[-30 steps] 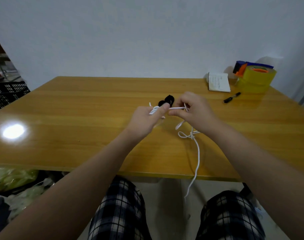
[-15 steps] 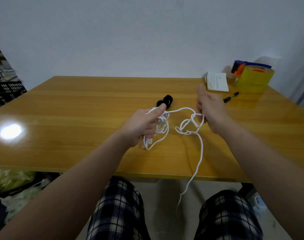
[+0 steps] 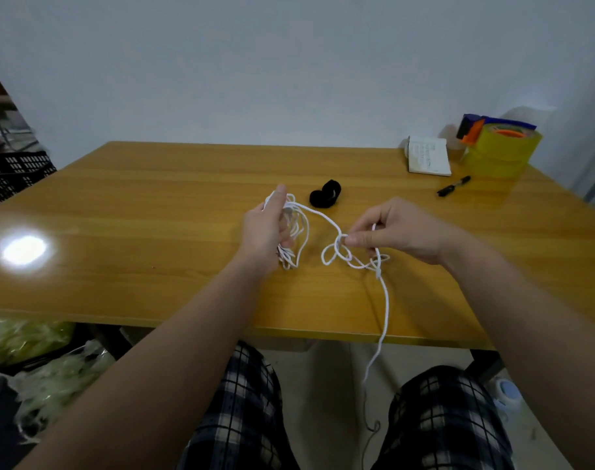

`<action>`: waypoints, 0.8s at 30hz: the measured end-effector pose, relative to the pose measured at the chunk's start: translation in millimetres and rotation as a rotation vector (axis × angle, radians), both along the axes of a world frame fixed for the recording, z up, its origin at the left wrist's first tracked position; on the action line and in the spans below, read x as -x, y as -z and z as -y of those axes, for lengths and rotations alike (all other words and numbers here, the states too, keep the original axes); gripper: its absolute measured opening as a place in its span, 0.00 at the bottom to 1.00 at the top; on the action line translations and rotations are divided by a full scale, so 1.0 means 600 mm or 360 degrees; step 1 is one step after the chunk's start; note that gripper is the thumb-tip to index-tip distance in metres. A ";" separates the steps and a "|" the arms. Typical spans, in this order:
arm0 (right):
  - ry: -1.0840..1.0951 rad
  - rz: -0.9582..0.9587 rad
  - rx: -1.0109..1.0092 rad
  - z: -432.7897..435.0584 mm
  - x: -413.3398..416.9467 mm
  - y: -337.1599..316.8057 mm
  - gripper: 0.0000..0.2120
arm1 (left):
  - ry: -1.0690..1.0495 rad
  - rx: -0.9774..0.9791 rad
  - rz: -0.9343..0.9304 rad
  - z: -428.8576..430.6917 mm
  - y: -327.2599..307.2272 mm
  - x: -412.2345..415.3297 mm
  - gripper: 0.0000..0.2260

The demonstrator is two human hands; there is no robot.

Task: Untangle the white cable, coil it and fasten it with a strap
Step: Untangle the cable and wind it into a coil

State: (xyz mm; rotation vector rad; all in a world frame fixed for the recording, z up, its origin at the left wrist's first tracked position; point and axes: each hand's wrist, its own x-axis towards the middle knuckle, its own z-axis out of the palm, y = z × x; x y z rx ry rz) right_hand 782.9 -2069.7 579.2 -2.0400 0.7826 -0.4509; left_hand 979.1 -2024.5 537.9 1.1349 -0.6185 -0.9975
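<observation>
We see a wooden table (image 3: pixel 153 205) filling the middle of the frame, with a pale wall (image 3: pixel 289 62) behind it and a person's plaid-clad legs (image 3: pixel 242 418) at the bottom edge; a black crate (image 3: pixel 11 174) sits at the left edge of the frame, and pale green plastic bags (image 3: pixel 35 361) lie on the floor at lower left; in the upper right of the table stand stacked rolls of yellow tape (image 3: pixel 503 150) with a dispenser on top, a small white notebook (image 3: pixel 427 160) just left of them, and a black marker (image 3: pixel 453 186) lying below the notebook; the left hand (image 3: pixel 267 232), centre frame, has its fingers curled closed around a gathered bunch of loops of the white cable (image 3: pixel 318 215), the thumb pressed on top; from that bunch one strand arcs to the right hand (image 3: pixel 401 232), whose thumb and forefinger pinch the cable at a tangle of small loops, the other fingers curled loosely; whether that tangle is a true knot we cannot tell, as it is small and blurred; below it the cable runs down over the near table edge and hangs between the knees; a black strap (image 3: pixel 326 194), coiled, rests on the table above and between the hands, apart from both.
</observation>
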 end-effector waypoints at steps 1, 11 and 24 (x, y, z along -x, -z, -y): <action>0.0000 -0.0073 0.0093 -0.001 -0.003 0.002 0.14 | 0.0019 0.0008 -0.0009 0.000 0.004 -0.004 0.15; 0.1034 0.0471 0.0423 0.013 -0.063 0.026 0.13 | -0.0070 0.0151 -0.0136 -0.019 0.020 -0.021 0.14; 0.1087 0.0100 0.0466 0.019 -0.025 0.049 0.12 | 0.0047 0.0166 -0.0317 -0.030 -0.020 0.007 0.18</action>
